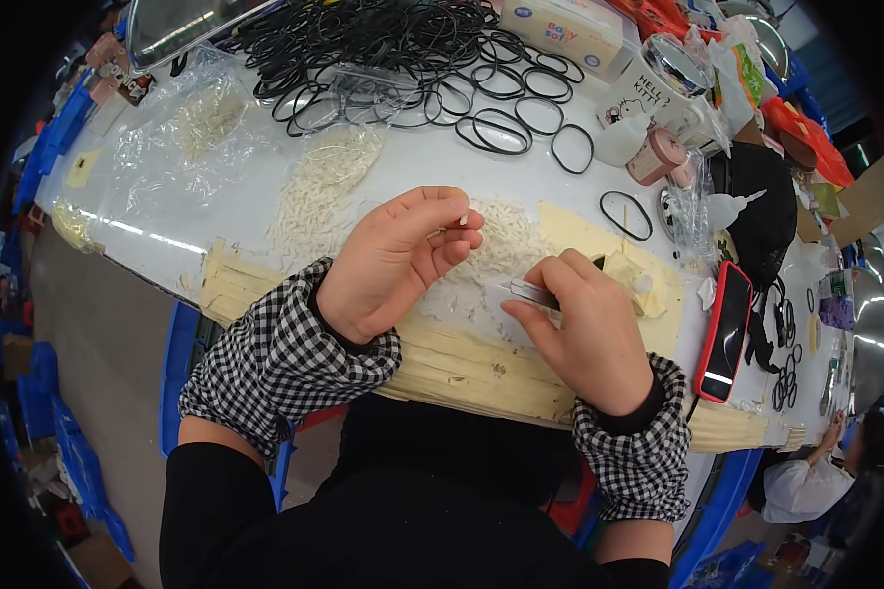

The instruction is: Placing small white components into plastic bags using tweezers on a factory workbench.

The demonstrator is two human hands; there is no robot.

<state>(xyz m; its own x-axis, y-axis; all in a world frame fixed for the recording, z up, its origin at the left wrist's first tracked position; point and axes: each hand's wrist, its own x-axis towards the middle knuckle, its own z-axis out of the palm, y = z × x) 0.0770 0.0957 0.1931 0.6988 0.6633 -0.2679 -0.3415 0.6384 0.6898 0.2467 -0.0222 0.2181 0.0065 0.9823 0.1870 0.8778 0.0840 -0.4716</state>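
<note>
Just inside the taped edge (pixel 462 368), left fingers (pixel 440 206) pinch a white piece (pixel 464 221), right fingers (pixel 558 278) metal tweezers (pixel 532 293).

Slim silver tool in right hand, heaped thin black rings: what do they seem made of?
Slim silver tool: probably metal, smooth and shiny, judging by its bright glints. Heaped thin black rings: possibly rubber or elastic cord, smooth-looking, as they lie in bent, uneven loops.
</note>
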